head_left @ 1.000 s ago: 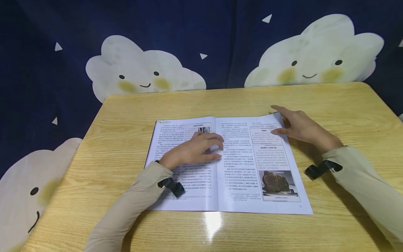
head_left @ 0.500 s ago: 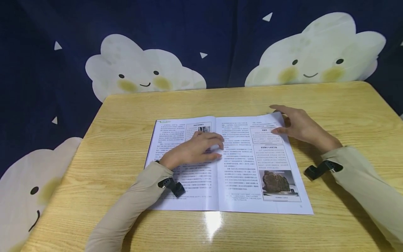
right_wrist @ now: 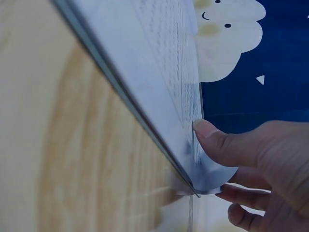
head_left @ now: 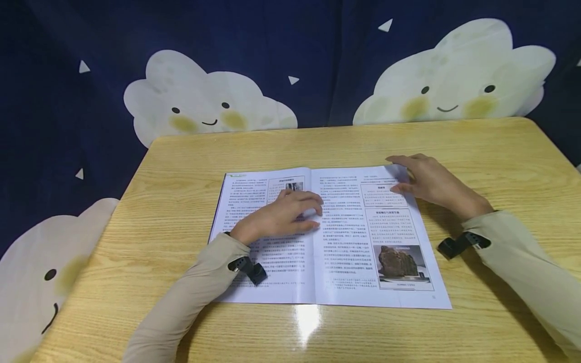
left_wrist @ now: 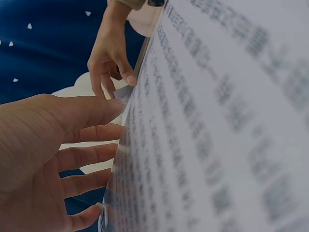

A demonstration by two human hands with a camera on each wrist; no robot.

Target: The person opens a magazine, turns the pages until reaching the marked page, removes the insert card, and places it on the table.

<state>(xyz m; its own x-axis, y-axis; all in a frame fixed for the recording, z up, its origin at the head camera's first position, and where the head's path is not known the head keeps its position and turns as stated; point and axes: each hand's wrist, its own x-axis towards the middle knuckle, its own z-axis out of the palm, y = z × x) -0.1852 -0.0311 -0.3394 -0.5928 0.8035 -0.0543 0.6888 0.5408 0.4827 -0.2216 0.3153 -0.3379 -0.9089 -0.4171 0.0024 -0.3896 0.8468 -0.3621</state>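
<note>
An open magazine lies on the wooden table, its two pages covered in printed text. On the left page, close to the centre fold, rests my left hand with fingers spread and loosely bent. In the left wrist view the fingertips touch down along the paper. My right hand is at the far right corner of the right page. In the right wrist view its thumb lies on the printed side, while the fingers are behind the corner, which bends up between them.
The wooden table extends around the magazine on all sides. A dark blue curtain with smiling clouds hangs behind and to the left. Both wrists carry black straps, the right one beside the page edge.
My right hand has shifted slightly left over the page's far corner, and the raised corner looks flatter in the head view. The left hand has stayed in place.
</note>
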